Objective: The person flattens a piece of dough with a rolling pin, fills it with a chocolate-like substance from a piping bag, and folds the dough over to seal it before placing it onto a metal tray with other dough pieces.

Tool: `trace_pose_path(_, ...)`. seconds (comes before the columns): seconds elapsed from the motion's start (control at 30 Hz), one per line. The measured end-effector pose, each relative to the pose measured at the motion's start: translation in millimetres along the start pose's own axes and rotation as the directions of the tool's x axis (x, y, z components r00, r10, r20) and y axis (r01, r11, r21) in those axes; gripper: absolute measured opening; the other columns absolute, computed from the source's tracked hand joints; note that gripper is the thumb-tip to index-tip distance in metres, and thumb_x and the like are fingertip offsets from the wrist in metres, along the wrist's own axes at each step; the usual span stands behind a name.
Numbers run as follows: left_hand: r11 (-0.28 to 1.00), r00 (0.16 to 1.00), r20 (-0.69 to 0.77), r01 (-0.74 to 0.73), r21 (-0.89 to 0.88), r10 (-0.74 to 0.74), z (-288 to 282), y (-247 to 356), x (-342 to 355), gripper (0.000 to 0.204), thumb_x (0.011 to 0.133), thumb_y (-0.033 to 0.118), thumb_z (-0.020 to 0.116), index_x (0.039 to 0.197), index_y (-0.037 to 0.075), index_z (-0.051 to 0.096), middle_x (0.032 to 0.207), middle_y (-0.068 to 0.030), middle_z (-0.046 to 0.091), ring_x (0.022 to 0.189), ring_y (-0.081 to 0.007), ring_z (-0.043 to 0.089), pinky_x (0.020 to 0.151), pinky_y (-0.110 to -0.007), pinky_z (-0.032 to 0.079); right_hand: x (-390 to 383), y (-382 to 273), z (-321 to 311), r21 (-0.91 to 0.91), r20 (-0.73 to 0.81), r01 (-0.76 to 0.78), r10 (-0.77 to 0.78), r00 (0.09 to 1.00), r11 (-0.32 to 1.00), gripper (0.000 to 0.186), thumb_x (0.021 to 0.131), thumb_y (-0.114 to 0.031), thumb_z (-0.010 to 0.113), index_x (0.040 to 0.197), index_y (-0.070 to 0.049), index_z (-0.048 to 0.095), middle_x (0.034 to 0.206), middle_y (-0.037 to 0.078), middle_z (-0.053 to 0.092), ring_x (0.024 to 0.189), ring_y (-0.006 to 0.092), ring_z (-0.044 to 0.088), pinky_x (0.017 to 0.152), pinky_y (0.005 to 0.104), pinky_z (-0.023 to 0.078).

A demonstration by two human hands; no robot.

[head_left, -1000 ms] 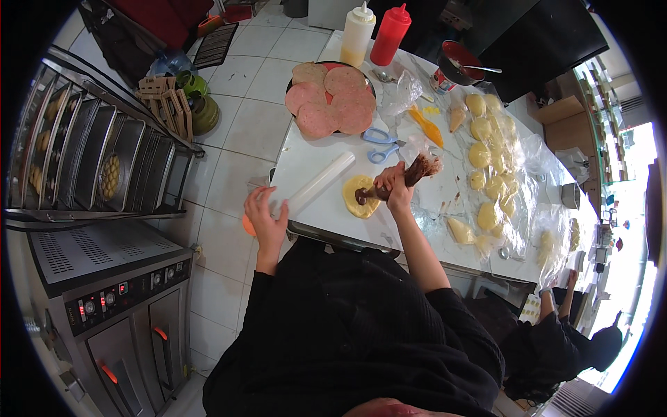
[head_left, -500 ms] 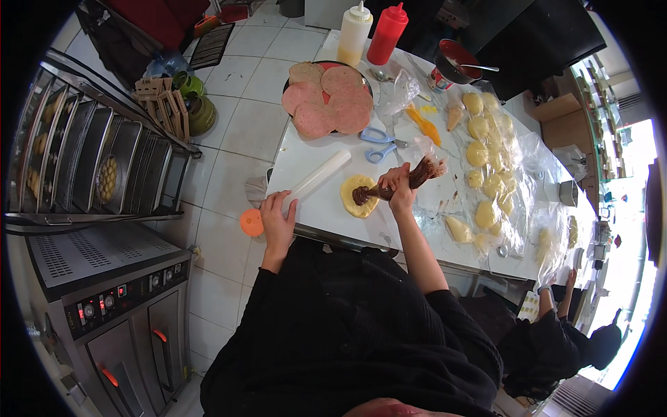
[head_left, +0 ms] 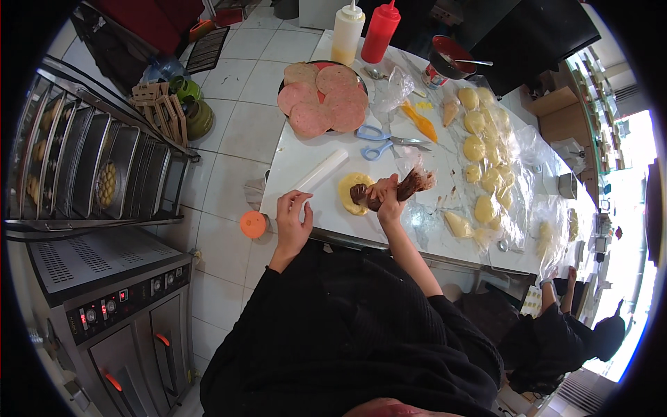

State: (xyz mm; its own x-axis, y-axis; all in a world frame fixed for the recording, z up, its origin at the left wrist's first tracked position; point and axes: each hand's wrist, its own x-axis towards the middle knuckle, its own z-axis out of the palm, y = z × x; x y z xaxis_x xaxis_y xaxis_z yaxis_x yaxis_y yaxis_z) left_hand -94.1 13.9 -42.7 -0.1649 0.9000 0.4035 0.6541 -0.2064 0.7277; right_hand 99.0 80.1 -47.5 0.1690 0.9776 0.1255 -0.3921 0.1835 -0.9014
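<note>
My right hand (head_left: 387, 197) is closed around a clear piping bag (head_left: 419, 181) filled with dark brown chocolate. Its tip end is over a flattened yellow dough round (head_left: 345, 201) on the white table. Chocolate filling (head_left: 358, 194) covers part of the dough's middle, and my fingers hide the dough's right side. At the table's front edge my left hand (head_left: 293, 221) holds nothing, with its fingers loosely bent and apart. A white rolling pin (head_left: 323, 171) lies just beyond it. Past the dough sit blue-handled scissors (head_left: 375, 142), blades pointing right.
Pink meat slices (head_left: 311, 115) lie on a dark round plate. Behind it stand a pale squeeze bottle (head_left: 347, 35) and a red squeeze bottle (head_left: 379, 33). Dough balls (head_left: 474, 148) under plastic line the right. An orange piping bag (head_left: 420, 123) lies mid-table. Another person (head_left: 563, 333) works at right.
My right hand has shifted left and nearer with the piping bag, closer over the dough. My left hand has moved right, its fingers more bent. The view has shifted slightly.
</note>
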Motion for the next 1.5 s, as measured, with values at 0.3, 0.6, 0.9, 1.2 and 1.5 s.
trace_pose_path(0.3,0.995,0.992,0.12,0.043,-0.09,-0.032,9,1,-3,0.024,0.076,-0.002,0.056,0.099,0.005,0.059,0.098,-0.0123,0.052,0.085,-0.0279,0.055,0.074,-0.034,0.045,-1,2,-19,0.011,-0.099,0.071,-0.07,0.993,0.997,0.037,0.094,-0.023,0.046,0.062,-0.007,0.037,0.05,0.003,0.039,0.044,0.0139,0.041,0.051,0.0332,0.044)
trace_pose_path(0.6,0.994,0.886,0.462,0.073,-0.082,-0.027,28,4,14,0.071,0.067,0.008,0.07,0.13,0.009,0.038,0.118,-0.0189,0.043,0.104,-0.0338,0.047,0.086,-0.038,0.042,24,-37,-39,0.521,-0.303,-0.269,0.47,0.829,0.81,0.036,0.087,-0.036,0.053,0.062,-0.013,0.043,0.058,0.003,0.045,0.062,0.0209,0.049,0.072,0.0478,0.046)
trace_pose_path(0.9,0.982,0.74,0.672,-0.096,0.163,-0.039,73,26,43,0.114,0.045,0.015,0.086,0.138,0.002,0.022,0.123,-0.0221,0.035,0.11,-0.0398,0.038,0.096,-0.041,0.036,104,-39,-185,-0.149,-0.424,-0.433,0.338,0.84,0.889,0.03,0.079,-0.019,0.062,0.095,0.002,0.048,0.082,0.016,0.056,0.085,0.0331,0.056,0.084,0.0543,0.044)
trace_pose_path(1.2,0.978,0.751,0.66,-0.123,0.17,-0.021,79,11,48,0.093,0.042,0.01,0.081,0.125,0.001,0.039,0.114,-0.0187,0.043,0.108,-0.0357,0.044,0.092,-0.042,0.038,9,-44,-48,-0.928,0.322,0.249,0.261,0.91,0.277,0.106,0.051,-0.025,0.084,0.136,0.0,0.024,0.127,0.027,0.034,0.114,0.0429,0.04,0.096,0.0439,0.037)
trace_pose_path(1.5,1.0,0.799,0.601,0.019,-0.007,-0.011,74,11,49,0.064,0.046,0.002,0.076,0.106,0.005,0.053,0.107,-0.0136,0.049,0.096,-0.0355,0.052,0.082,-0.041,0.045,10,-18,-19,-0.91,0.327,0.184,0.371,0.869,0.371,0.065,0.053,-0.008,0.074,0.113,-0.003,0.05,0.105,0.016,0.053,0.097,0.033,0.054,0.085,0.0387,0.045)
